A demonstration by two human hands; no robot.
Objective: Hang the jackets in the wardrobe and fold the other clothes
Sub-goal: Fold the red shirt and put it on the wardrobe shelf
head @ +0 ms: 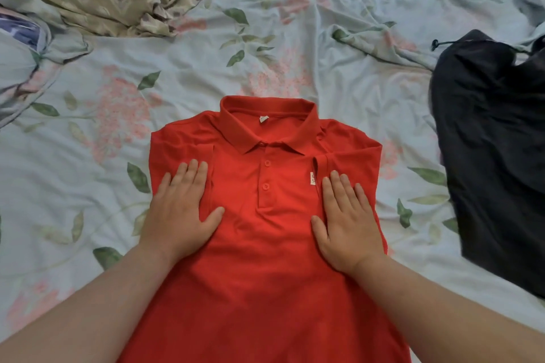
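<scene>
Forearms come in from the bottom edge. Left hand [182, 206] and right hand [348, 221] lie flat on the red polo shirt [265, 250], fingers [193, 171] straight and close together, gripping nothing. The shirt is face up on the bed [295, 53], collar at the far end, both sleeves tucked in over the chest. The palms sit on those tucks, likely pinning and smoothing them before the next fold. The dark jacket [495, 156] is heaped at right, apart from the shirt, not yet hung.

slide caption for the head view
Left hand and right hand press a red polo shirt flat on the floral sheet.
</scene>
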